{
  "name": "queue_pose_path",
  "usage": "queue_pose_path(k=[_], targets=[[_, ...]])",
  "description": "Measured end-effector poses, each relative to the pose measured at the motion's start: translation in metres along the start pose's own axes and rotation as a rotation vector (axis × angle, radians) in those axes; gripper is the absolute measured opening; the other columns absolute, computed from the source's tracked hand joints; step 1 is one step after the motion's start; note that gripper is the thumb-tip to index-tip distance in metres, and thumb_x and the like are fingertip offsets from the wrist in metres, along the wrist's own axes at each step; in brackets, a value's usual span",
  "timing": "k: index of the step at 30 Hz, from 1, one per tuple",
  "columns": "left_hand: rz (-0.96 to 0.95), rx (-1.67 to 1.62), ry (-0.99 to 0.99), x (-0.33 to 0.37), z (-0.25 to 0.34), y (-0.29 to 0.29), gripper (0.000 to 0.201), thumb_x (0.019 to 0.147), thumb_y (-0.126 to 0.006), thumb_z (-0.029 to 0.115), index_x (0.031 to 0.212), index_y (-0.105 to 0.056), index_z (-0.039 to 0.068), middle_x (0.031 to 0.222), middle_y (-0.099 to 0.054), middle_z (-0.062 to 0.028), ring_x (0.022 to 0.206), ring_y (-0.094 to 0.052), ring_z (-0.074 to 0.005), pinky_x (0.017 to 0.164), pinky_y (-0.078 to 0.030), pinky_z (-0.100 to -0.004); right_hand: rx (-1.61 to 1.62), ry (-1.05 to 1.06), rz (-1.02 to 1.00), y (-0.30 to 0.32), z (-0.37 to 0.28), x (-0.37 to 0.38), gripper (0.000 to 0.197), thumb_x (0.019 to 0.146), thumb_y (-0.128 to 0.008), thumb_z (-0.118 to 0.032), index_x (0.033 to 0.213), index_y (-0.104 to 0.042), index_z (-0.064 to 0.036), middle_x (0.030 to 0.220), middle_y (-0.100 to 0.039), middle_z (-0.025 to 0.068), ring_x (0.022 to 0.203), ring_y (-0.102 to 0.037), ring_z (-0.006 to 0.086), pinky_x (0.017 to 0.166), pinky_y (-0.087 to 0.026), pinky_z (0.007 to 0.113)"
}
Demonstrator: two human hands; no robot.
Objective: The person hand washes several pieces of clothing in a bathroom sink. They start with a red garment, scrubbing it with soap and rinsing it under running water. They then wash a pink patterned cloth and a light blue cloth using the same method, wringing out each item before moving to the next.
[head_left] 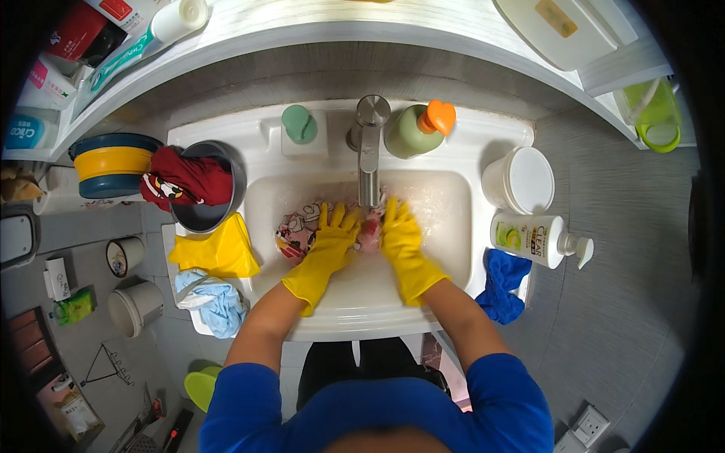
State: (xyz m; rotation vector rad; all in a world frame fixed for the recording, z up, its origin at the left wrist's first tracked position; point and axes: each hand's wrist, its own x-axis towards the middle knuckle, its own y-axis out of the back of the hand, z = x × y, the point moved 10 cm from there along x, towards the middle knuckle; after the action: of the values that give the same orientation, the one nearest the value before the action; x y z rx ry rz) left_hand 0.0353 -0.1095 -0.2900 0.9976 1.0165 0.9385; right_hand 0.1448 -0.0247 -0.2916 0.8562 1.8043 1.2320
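A pink patterned cloth (297,226), wet and bunched up, lies in the white sink (453,226) under the metal faucet (368,162). My left hand (332,235), in a yellow rubber glove, presses on the cloth's right part with fingers stretched and apart. Gloved in yellow too, my right hand (402,232) is just right of the faucet, fingers extended and slightly spread. Between the hands, a reddish-pink part of the cloth shows below the spout amid splashing water. What lies under my palms is hidden.
Left of the basin, a grey bowl (238,185) holds a dark red garment (192,181), near a yellow cloth (219,249) and a light blue cloth (215,302). A green bottle (408,136) stands behind. At right are a white tub (521,181), pump bottle (532,238) and blue cloth (502,287).
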Motion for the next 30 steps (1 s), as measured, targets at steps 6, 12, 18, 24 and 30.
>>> queue_pose_path(k=[6, 12, 18, 24, 30], targets=[[0.186, -0.334, 0.025, 0.000, 0.001, 0.038, 0.080, 0.075, -0.070, 0.035, 0.146, -0.042, 0.013, 0.154, -0.035, -0.0120, 0.144, -0.023, -0.0383, 0.118, -0.007, -0.0601, 0.639, -0.215, -0.065, -0.045, 0.061, 0.012, 0.034, 0.090, -0.053, -0.010, 0.123, -0.060, -0.0042, 0.112, -0.065, 0.0207, 0.088, -0.065, 0.0341, 0.077, -0.054, 0.038], [0.160, -0.525, 0.089, -0.009, -0.001, 0.060, 0.067, 0.076, -0.071, 0.036, 0.135, -0.052, 0.012, 0.138, -0.050, -0.0168, 0.132, -0.040, -0.0389, 0.115, -0.024, -0.0498, 0.949, 0.039, -0.359, 0.067, -0.064, -0.067, 0.034, 0.091, -0.061, -0.015, 0.124, -0.059, -0.0042, 0.105, -0.066, 0.0167, 0.084, -0.065, 0.0238, 0.075, -0.053, 0.033], [-0.143, -0.478, 0.160, -0.048, 0.004, 0.026, 0.047, 0.080, -0.067, 0.038, 0.112, -0.060, 0.004, 0.101, -0.067, -0.0218, 0.096, -0.061, -0.0414, 0.084, -0.049, -0.0504, 0.983, -0.211, -0.328, -0.069, 0.037, -0.025, 0.023, 0.093, -0.065, -0.022, 0.106, -0.067, -0.0033, 0.088, -0.070, 0.0097, 0.072, -0.060, 0.0195, 0.072, -0.050, 0.032], [-0.202, -0.726, 0.423, -0.082, 0.000, 0.027, 0.047, 0.084, -0.062, 0.041, 0.109, -0.060, 0.001, 0.099, -0.067, -0.0255, 0.094, -0.063, -0.0438, 0.083, -0.049, -0.0495, 0.516, -0.232, -0.515, -0.069, -0.003, 0.041, 0.034, 0.091, -0.070, -0.033, 0.103, -0.069, -0.0009, 0.092, -0.071, 0.0131, 0.075, -0.063, 0.0206, 0.072, -0.051, 0.033], [-0.134, -0.757, 0.422, -0.077, 0.001, 0.027, 0.044, 0.083, -0.063, 0.039, 0.106, -0.061, 0.002, 0.095, -0.068, -0.0248, 0.088, -0.064, -0.0446, 0.080, -0.050, -0.0498, 0.412, -0.318, -0.483, -0.027, -0.017, 0.042, 0.051, 0.080, -0.077, -0.043, 0.111, -0.067, -0.0043, 0.100, -0.070, 0.0175, 0.091, -0.067, 0.0301, 0.081, -0.050, 0.041]])
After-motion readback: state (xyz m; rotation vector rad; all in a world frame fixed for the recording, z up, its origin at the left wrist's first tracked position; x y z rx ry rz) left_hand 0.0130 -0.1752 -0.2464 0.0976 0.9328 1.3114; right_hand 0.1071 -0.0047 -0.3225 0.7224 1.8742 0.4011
